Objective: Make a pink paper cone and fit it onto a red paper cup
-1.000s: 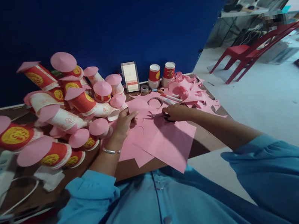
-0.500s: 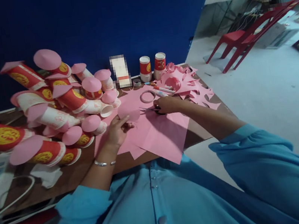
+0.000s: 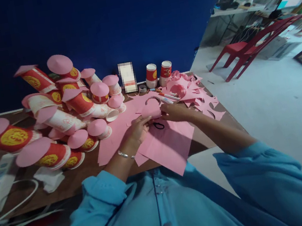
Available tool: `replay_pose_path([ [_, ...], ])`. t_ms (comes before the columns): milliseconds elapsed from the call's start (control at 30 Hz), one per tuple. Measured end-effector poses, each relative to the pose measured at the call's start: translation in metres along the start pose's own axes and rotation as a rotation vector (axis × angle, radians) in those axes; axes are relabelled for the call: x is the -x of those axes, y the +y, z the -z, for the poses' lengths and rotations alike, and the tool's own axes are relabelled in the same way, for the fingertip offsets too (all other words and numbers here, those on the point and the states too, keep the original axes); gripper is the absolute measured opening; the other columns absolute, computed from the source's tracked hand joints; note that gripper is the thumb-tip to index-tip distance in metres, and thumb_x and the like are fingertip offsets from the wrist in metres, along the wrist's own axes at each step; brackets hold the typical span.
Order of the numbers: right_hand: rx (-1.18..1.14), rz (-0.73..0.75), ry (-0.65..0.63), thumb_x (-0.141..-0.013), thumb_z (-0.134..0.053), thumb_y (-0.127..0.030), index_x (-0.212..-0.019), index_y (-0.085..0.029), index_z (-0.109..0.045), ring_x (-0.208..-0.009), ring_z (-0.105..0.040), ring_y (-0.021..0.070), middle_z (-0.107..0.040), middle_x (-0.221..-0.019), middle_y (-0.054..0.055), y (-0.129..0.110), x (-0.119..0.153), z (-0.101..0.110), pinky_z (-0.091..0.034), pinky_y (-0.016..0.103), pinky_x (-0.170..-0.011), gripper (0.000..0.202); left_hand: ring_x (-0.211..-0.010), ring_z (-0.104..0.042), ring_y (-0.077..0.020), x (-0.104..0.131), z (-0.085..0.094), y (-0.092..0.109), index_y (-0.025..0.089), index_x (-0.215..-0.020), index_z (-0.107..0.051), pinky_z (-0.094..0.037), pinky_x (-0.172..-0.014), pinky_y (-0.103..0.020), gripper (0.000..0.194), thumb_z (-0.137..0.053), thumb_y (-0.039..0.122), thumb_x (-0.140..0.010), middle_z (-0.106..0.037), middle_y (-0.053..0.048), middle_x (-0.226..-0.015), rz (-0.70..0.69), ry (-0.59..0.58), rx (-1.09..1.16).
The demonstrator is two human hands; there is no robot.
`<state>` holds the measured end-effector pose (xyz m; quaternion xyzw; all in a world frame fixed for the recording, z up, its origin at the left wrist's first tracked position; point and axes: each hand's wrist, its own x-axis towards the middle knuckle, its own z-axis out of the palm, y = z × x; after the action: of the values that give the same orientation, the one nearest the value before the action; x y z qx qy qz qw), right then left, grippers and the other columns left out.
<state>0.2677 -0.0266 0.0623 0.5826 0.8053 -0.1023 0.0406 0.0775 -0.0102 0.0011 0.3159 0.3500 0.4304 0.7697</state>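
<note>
A pink paper disc [image 3: 150, 109] is raised between my two hands, above larger pink sheets [image 3: 170, 146]. My left hand [image 3: 140, 129] pinches its lower left edge. At its right edge, the fingers of my right hand [image 3: 175, 112] are closed on the same disc. Just below the disc lie scissors [image 3: 158, 126] on the pink sheets; their black handle loops show, while the blades are hidden. A tape roll [image 3: 152, 100] sits behind the disc, partly covered by it.
Many paper cups with pink cone tops [image 3: 76, 102] crowd the left. Two red-and-white cup stacks [image 3: 151, 75] stand at the back. Pink offcuts [image 3: 193, 91] and markers [image 3: 169, 96] lie right. A power strip [image 3: 0, 182] is far left; a red chair [image 3: 248, 42] stands beyond the table.
The scissors have left my right hand and lie on the pink sheets. My left hand has moved right with the disc, and my right hand now grips it too. The view has shifted slightly.
</note>
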Motion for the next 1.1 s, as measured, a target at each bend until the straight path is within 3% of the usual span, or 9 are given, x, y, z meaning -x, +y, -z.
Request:
replay_pose_path([
  [67, 0.017, -0.013, 0.08, -0.105, -0.056, -0.031, -0.129, -0.011, -0.067, -0.117, -0.068, 0.0301, -0.071, -0.127, 0.02, -0.009, 0.027, -0.01, -0.055, 0.039, -0.096, 0.034, -0.08, -0.072, -0.0186, 0.006, 0.003, 0.006, 0.02, -0.079, -0.074, -0.056, -0.079, -0.033, 0.02, -0.086, 0.019, -0.063, -0.077, -0.003, -0.08, 0.007, -0.015, 0.014],
  [200, 0.012, 0.195, 0.178, -0.098, -0.07, -0.04, -0.142, -0.018, -0.061, -0.134, -0.061, 0.0303, -0.063, -0.146, 0.018, -0.02, 0.076, -0.057, -0.057, 0.043, -0.104, 0.05, -0.087, -0.073, -0.017, 0.012, 0.007, 0.011, 0.019, -0.077, -0.073, -0.056, -0.091, -0.034, 0.019, -0.086, 0.02, -0.063, -0.078, -0.001, -0.084, -0.025, -0.013, 0.076],
  [333, 0.084, 0.328, 0.18, -0.104, -0.062, -0.03, -0.153, -0.02, -0.053, -0.149, -0.051, 0.0275, -0.057, -0.158, 0.013, 0.009, 0.089, -0.09, -0.048, 0.048, -0.12, 0.051, -0.09, -0.073, -0.0174, 0.014, -0.002, 0.007, 0.018, -0.08, -0.075, -0.054, -0.098, -0.035, 0.02, -0.088, 0.023, -0.064, -0.078, -0.002, -0.085, -0.044, -0.035, 0.121],
  [500, 0.148, 0.293, 0.194, -0.105, -0.046, -0.012, -0.149, -0.019, -0.059, -0.15, -0.051, 0.0275, -0.057, -0.157, 0.01, 0.075, 0.067, -0.075, -0.045, 0.051, -0.122, 0.046, -0.105, -0.072, -0.0228, 0.028, -0.012, 0.006, 0.018, -0.093, -0.08, -0.052, -0.102, -0.038, 0.027, -0.089, 0.031, -0.072, -0.081, -0.007, -0.1, 0.004, -0.169, -0.118],
  [600, 0.145, 0.221, 0.194, -0.105, -0.044, -0.011, -0.147, -0.019, -0.061, -0.15, -0.051, 0.0276, -0.06, -0.155, 0.009, 0.095, 0.052, -0.061, -0.048, 0.05, -0.119, 0.046, -0.099, -0.072, -0.0206, 0.035, -0.002, 0.011, 0.019, -0.096, -0.079, -0.054, -0.098, -0.037, 0.033, -0.091, 0.034, -0.069, -0.081, -0.006, -0.103, 0.016, -0.088, -0.089],
  [767, 0.144, 0.029, 0.323, -0.106, -0.046, -0.018, -0.134, -0.017, -0.071, -0.143, -0.056, 0.0313, -0.064, -0.149, 0.015, 0.061, 0.048, -0.062, -0.048, 0.055, -0.117, 0.038, -0.073, -0.071, -0.0153, 0.042, 0.038, 0.022, 0.018, -0.096, -0.075, -0.055, -0.074, -0.03, 0.039, -0.092, 0.038, -0.067, -0.08, -0.005, -0.091, -0.029, 0.095, -0.104],
  [900, 0.083, 0.1, 0.325, -0.108, -0.049, -0.033, -0.149, -0.015, -0.058, -0.144, -0.055, 0.0295, -0.058, -0.156, 0.015, 0.023, 0.063, -0.077, -0.052, 0.046, -0.114, 0.046, -0.06, -0.071, -0.0153, 0.047, 0.065, 0.032, 0.016, -0.097, -0.073, -0.047, -0.057, -0.024, 0.047, -0.091, 0.044, -0.065, -0.077, -0.004, -0.076, -0.007, 0.201, -0.228],
  [1000, 0.065, 0.204, 0.278, -0.107, -0.048, -0.027, -0.153, -0.017, -0.053, -0.146, -0.054, 0.0283, -0.059, -0.156, 0.013, 0.027, 0.061, -0.086, -0.05, 0.048, -0.117, 0.047, -0.057, -0.071, -0.0164, 0.047, 0.072, 0.035, 0.016, -0.093, -0.07, -0.042, -0.049, -0.022, 0.048, -0.091, 0.047, -0.063, -0.075, -0.003, -0.071, -0.001, 0.222, -0.347],
  [1100, 0.054, 0.173, 0.308, -0.105, -0.051, -0.026, -0.153, -0.017, -0.053, -0.145, -0.055, 0.0282, -0.06, -0.155, 0.015, 0.048, 0.05, -0.085, -0.049, 0.047, -0.117, 0.049, -0.056, -0.071, -0.0164, 0.046, 0.073, 0.034, 0.016, -0.093, -0.069, -0.046, -0.048, -0.022, 0.046, -0.091, 0.043, -0.062, -0.075, -0.003, -0.07, -0.008, 0.193, -0.463],
])
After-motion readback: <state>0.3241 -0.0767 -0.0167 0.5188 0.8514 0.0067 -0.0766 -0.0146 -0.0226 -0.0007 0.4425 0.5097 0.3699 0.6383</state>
